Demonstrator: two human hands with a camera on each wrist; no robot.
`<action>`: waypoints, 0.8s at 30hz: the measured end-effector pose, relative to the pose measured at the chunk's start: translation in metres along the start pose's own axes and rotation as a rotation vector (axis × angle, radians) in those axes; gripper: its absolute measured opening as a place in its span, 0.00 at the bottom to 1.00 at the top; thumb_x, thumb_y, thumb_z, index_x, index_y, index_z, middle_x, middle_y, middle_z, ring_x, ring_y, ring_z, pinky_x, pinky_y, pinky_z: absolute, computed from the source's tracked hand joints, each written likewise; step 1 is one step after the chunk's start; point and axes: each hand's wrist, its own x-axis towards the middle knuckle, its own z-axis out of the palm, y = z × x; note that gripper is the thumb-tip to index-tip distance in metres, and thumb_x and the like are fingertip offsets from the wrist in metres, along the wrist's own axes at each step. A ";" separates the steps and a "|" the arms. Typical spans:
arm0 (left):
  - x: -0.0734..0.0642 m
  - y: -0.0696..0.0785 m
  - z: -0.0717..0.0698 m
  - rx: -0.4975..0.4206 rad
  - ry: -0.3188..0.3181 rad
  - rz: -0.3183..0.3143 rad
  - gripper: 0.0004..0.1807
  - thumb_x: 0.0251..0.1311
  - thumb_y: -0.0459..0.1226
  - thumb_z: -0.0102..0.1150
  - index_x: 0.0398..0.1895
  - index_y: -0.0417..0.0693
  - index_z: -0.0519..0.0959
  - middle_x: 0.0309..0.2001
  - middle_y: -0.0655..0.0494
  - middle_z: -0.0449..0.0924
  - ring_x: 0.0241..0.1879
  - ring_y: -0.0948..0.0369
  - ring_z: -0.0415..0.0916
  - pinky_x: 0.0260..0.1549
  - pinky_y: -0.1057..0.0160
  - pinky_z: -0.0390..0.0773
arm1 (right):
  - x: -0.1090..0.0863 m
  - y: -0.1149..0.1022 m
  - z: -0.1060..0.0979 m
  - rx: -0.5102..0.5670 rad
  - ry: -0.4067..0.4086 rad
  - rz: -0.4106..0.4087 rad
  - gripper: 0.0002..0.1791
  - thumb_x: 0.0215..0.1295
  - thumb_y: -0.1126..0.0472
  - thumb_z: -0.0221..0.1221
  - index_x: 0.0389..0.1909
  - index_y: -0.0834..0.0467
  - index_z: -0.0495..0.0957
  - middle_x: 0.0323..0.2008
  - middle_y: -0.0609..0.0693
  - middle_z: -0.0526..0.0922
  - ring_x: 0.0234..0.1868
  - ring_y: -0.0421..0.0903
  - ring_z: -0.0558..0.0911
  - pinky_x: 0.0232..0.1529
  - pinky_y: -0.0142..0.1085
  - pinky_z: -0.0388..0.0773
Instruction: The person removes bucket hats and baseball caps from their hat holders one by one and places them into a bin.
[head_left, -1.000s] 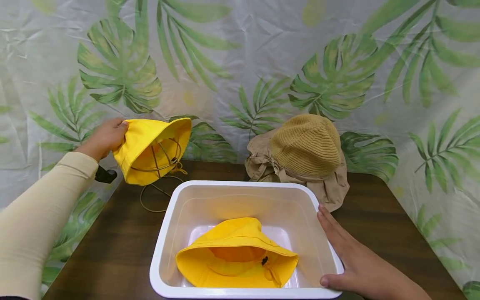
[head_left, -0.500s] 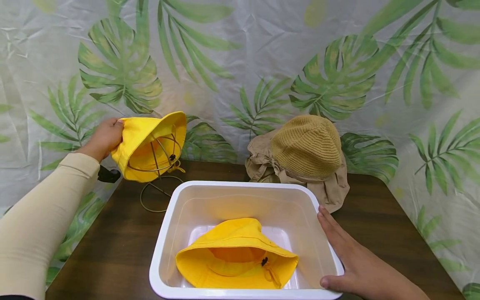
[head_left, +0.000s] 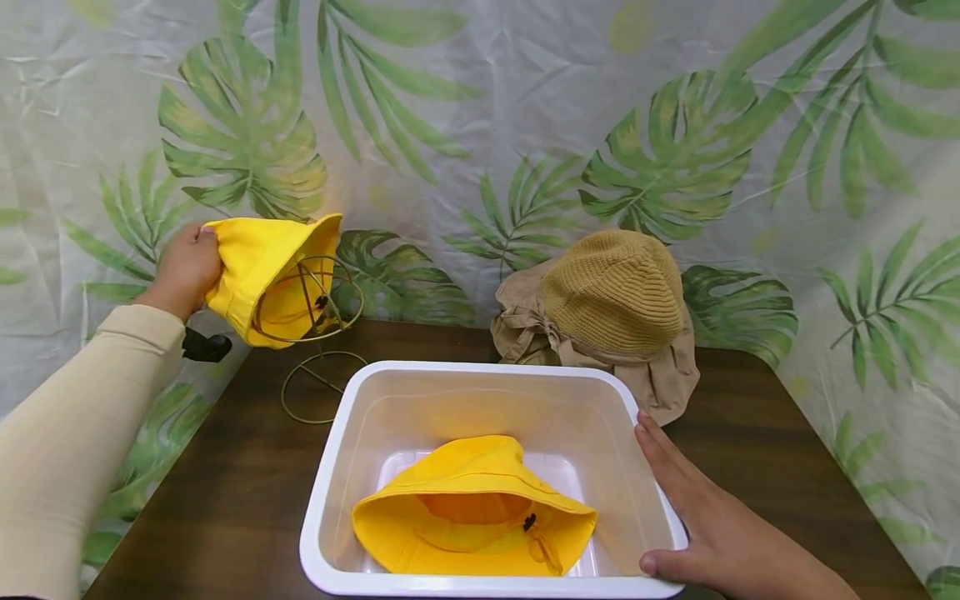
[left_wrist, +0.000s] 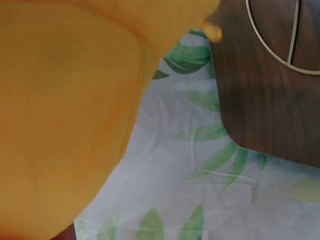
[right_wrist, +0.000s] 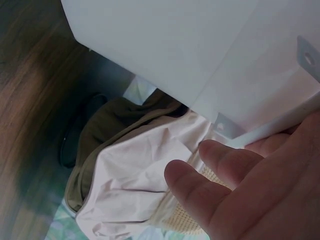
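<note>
My left hand (head_left: 185,265) grips a yellow bucket hat (head_left: 247,271) by its crown. The hat is tilted, its opening turned right, with a brass wire stand (head_left: 352,287) partly inside it. In the left wrist view the yellow hat (left_wrist: 65,120) fills the left side and hides the fingers. My right hand (head_left: 712,517) rests against the right rim of a white plastic tub (head_left: 480,368), thumb and fingers spread. Below the tub's rim, the right wrist view shows straight fingers (right_wrist: 192,185). A second yellow hat (head_left: 472,508) lies on its side in the tub.
Behind the tub's right corner stands a tan knit-crowned hat (head_left: 615,292) with a beige cloth brim. The dark wooden table (head_left: 232,467) ends at a patterned leaf-print curtain (head_left: 480,125). The stand's round base (head_left: 288,400) sits beside the tub's left rear corner.
My left hand has moved left and slightly up with the yellow hat, and more of the wire stand's top now shows outside the hat's brim. The right hand and the tub have stayed put.
</note>
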 end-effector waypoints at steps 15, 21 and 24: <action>-0.014 0.048 -0.033 0.013 0.073 0.127 0.32 0.75 0.54 0.28 0.71 0.43 0.60 0.44 0.51 0.65 0.33 0.64 0.67 0.28 0.71 0.71 | 0.000 -0.002 0.000 -0.021 -0.008 0.016 0.64 0.56 0.41 0.69 0.79 0.60 0.37 0.79 0.56 0.34 0.76 0.32 0.40 0.61 0.15 0.43; -0.024 0.068 -0.046 0.045 0.048 0.150 0.29 0.75 0.54 0.32 0.68 0.46 0.63 0.46 0.51 0.67 0.33 0.64 0.68 0.26 0.71 0.72 | 0.000 -0.003 0.000 -0.065 -0.022 0.072 0.64 0.55 0.41 0.69 0.80 0.56 0.36 0.80 0.53 0.34 0.75 0.30 0.42 0.62 0.22 0.51; -0.029 0.079 -0.051 0.069 0.041 0.186 0.28 0.75 0.53 0.34 0.67 0.45 0.64 0.48 0.49 0.67 0.32 0.65 0.69 0.25 0.72 0.73 | -0.001 -0.003 0.000 -0.055 -0.022 0.078 0.64 0.55 0.42 0.69 0.80 0.56 0.36 0.80 0.53 0.34 0.75 0.30 0.42 0.62 0.20 0.48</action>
